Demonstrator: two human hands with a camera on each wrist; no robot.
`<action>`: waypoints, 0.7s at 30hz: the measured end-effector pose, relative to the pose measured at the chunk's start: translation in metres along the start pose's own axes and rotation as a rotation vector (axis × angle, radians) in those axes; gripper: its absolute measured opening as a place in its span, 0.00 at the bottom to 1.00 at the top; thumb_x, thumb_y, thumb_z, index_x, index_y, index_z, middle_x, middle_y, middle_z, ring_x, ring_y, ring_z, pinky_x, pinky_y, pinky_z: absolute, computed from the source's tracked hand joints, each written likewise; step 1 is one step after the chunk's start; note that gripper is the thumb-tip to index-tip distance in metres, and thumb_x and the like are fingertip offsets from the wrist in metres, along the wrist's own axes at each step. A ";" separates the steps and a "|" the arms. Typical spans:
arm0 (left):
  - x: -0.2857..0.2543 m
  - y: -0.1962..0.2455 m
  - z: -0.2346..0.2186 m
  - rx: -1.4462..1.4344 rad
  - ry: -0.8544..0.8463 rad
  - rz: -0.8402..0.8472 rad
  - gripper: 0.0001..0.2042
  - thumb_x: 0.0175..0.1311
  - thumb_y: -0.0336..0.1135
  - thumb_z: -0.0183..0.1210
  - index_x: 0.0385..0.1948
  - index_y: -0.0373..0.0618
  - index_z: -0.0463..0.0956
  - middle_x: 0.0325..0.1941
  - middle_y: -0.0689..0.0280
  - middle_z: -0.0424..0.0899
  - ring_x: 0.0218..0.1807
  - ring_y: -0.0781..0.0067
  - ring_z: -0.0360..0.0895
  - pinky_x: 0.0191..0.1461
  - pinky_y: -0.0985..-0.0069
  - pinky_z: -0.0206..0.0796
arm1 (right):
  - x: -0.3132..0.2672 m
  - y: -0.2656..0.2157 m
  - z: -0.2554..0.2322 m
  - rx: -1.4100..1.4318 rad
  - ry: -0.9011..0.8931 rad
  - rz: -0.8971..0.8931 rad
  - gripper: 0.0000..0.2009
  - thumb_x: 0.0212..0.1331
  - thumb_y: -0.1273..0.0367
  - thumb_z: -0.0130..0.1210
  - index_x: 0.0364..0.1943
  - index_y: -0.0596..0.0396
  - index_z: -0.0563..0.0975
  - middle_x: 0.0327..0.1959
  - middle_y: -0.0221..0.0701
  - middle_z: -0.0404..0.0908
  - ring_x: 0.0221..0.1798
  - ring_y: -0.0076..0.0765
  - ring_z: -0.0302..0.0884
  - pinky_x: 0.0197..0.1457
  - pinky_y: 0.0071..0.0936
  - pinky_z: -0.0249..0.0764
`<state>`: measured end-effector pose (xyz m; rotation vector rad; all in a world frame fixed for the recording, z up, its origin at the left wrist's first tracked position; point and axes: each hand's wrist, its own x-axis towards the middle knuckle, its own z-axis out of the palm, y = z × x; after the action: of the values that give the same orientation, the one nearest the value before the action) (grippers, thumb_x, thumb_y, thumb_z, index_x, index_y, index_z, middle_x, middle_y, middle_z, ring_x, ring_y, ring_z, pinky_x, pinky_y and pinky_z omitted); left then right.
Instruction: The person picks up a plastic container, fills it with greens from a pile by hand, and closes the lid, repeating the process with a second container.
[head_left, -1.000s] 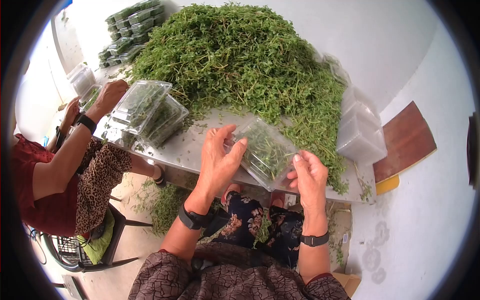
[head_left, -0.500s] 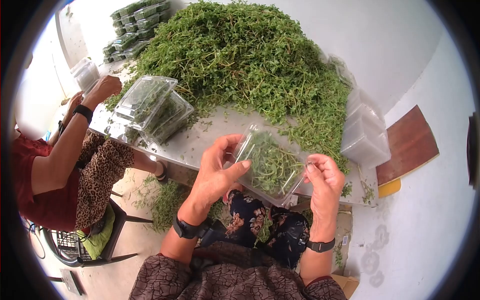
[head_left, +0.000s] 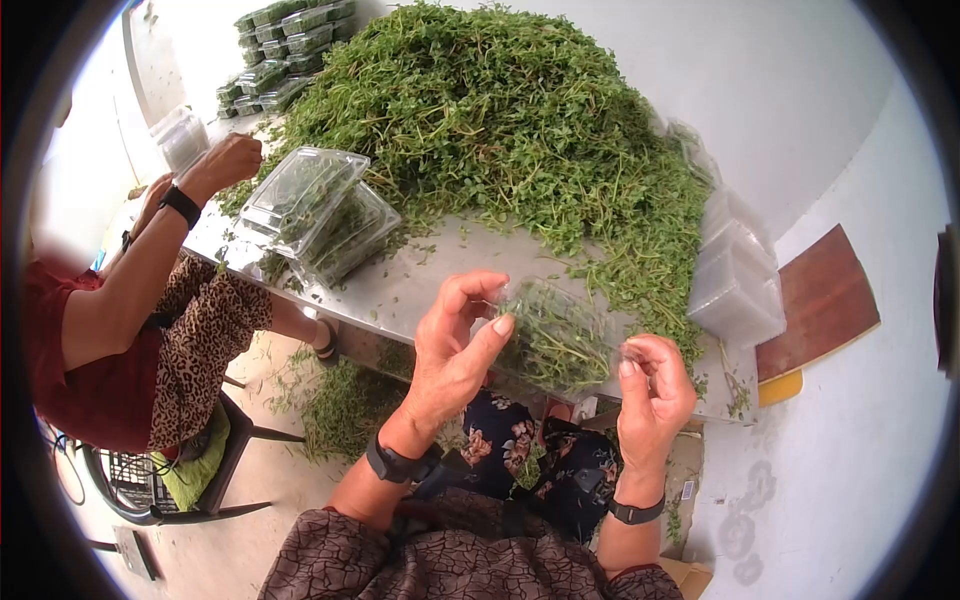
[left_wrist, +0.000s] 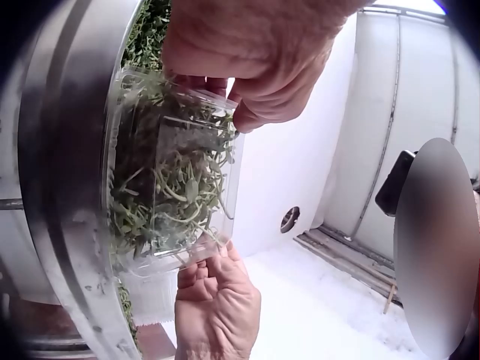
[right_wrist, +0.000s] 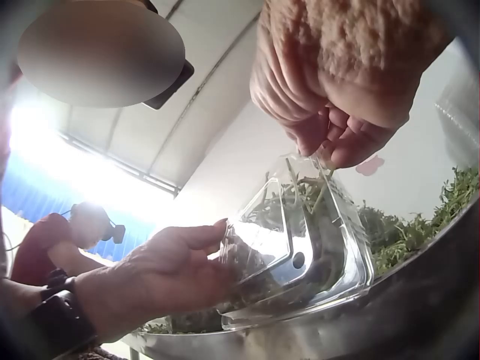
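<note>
Between both hands, left hand [head_left: 455,345] and right hand [head_left: 655,385] pinch a herb-filled clamshell [head_left: 555,335]; closing seems underway, its edges likely needing pressing.

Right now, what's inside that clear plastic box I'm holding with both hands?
The clear plastic box is packed with green herb sprigs, stems and small leaves pressed against its walls. The left hand and right hand cover its ends, so anything beneath the sprigs stays hidden.

Head cam looks down from above at both hands. Each wrist cam sits close under its hand, looking up. All three catch the clamshell [head_left: 553,338] [left_wrist: 169,187] [right_wrist: 292,247] between them.
</note>
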<state>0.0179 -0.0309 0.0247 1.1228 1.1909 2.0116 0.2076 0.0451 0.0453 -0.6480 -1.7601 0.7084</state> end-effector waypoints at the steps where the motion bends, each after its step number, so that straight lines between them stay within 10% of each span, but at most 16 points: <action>1: -0.001 -0.002 0.000 -0.010 -0.002 0.012 0.16 0.61 0.25 0.57 0.51 0.39 0.70 0.49 0.68 0.70 0.48 0.77 0.67 0.54 0.77 0.62 | -0.001 0.001 0.000 0.006 0.006 -0.014 0.07 0.54 0.79 0.55 0.38 0.62 0.76 0.36 0.33 0.78 0.34 0.26 0.74 0.38 0.21 0.72; 21: -0.009 -0.003 0.004 -0.135 0.118 0.112 0.05 0.65 0.24 0.54 0.41 0.39 0.73 0.39 0.72 0.70 0.34 0.87 0.64 0.37 0.87 0.59 | -0.009 0.004 -0.001 0.132 -0.017 0.000 0.10 0.55 0.78 0.59 0.41 0.62 0.77 0.40 0.34 0.78 0.37 0.25 0.76 0.39 0.21 0.73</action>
<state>0.0255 -0.0344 0.0194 1.0369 1.0510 2.2344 0.2110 0.0414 0.0365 -0.5536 -1.7130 0.8248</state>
